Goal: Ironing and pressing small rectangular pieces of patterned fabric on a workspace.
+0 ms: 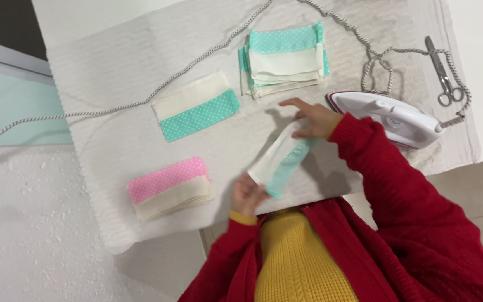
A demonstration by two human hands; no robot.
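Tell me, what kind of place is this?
Probably a home sewing or craft corner. A white iron rests on a padded cloth, scissors lie nearby, and stacks of dotted fabric pieces wait while both hands fold one fabric piece.

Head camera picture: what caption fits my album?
Two hands, left hand and right hand, fold a teal-and-cream fabric strip beside an iron.

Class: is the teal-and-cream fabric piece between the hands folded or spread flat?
Folded: the fabric piece forms a narrow strip, held at its ends by both hands.
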